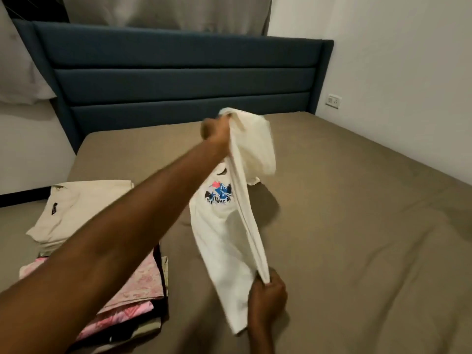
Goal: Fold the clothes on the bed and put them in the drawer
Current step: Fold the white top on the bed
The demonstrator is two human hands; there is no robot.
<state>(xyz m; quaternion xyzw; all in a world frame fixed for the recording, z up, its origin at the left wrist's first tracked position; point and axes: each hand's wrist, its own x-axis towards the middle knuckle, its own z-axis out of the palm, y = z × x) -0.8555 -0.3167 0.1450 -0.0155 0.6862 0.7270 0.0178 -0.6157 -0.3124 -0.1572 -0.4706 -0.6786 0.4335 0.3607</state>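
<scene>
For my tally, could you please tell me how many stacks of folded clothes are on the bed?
2: a cream stack farther left, and a pink patterned stack nearer, under the outstretched arm, which may hide part.

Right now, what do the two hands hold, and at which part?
Both hold the cream T-shirt along one folded edge: the left hand grips its upper end, the right hand pinches its lower end.
</scene>
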